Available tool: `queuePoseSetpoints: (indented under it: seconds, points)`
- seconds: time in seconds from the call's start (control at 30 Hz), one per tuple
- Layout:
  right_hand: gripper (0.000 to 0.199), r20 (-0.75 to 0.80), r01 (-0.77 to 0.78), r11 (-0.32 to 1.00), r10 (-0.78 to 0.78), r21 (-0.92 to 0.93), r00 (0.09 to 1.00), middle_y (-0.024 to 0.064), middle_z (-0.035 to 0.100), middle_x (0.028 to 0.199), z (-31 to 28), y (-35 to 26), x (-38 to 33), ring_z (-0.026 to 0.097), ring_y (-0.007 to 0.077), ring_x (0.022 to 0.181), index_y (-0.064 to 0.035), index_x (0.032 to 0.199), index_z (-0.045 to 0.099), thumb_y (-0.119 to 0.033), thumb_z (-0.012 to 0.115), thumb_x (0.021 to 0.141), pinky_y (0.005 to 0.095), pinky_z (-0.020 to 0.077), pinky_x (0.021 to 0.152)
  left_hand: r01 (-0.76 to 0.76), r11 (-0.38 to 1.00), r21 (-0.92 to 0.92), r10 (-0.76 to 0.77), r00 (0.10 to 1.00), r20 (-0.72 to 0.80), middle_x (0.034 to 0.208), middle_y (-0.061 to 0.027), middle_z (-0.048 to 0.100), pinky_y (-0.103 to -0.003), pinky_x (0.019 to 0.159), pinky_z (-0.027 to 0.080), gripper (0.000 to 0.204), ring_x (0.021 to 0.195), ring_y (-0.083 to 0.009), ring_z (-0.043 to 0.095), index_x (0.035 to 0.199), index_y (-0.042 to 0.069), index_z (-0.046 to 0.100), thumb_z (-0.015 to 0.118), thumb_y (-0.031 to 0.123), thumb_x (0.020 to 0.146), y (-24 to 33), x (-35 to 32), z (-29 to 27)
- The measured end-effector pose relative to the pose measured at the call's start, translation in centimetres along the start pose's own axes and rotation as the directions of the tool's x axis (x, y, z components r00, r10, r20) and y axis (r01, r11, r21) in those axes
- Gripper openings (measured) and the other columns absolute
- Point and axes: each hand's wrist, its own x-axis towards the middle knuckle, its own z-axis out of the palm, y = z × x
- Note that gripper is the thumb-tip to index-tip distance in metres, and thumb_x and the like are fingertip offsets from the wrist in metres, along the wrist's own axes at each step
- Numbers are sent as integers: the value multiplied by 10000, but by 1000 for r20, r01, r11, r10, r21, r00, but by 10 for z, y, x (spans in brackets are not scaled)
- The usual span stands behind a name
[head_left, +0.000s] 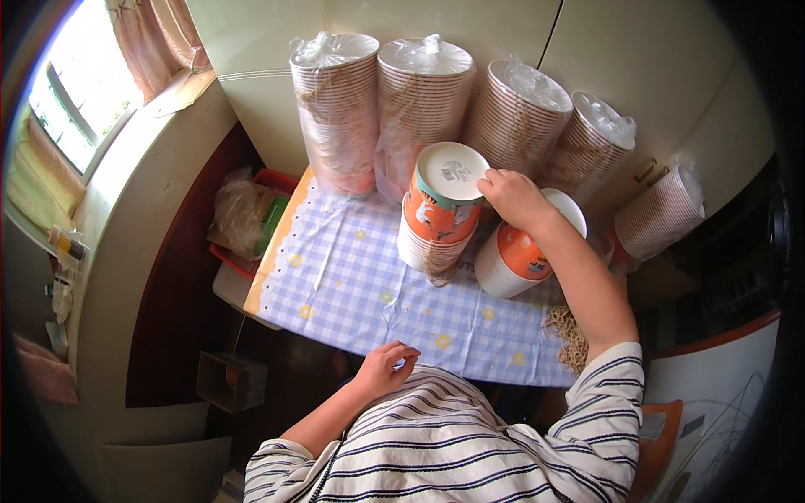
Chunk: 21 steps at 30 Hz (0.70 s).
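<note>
My right hand (513,198) reaches across the table, its fingers closed at the edge of the top paper cup (443,216) of an upside-down stack. That cup is orange and teal with a white base; white rims (429,251) of nested cups show below it. A loop of brown twine (440,265) hangs at the stack's front. Under my right forearm stands a second stack of orange paper cups (521,253), partly hidden. My left hand (387,370) is held before my belly near the table's front edge, fingers curled together; what they hold, if anything, is hidden.
Several tall cup stacks in clear bags (337,117) line the back of the checked tablecloth (335,285). Loose twine (568,337) lies at the right front edge. Left of the table sits a red crate (277,179) with plastic bags, beyond it a window sill (151,126).
</note>
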Motion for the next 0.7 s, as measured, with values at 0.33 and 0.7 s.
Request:
queuePoseSetpoints:
  seconds: [0.33,0.7]
  points:
    - [288,-67,-101,980,113,169,991,90,541,904,-10,-13,-10,579,262,830,-68,881,536,-153,726,683,387,478,743,-17,1000,-3,17,1000,26,784,-102,624,-312,577,515,122,694,-254,630,911,50,661,621,33,796,0,0,3]
    - [262,-141,-156,970,184,188,973,80,572,888,-10,-31,-5,576,265,795,-66,922,554,-158,701,726,386,441,721,-8,1000,-4,8,999,40,800,-109,631,-345,605,507,119,706,-292,626,902,54,659,616,51,791,3,3,3]
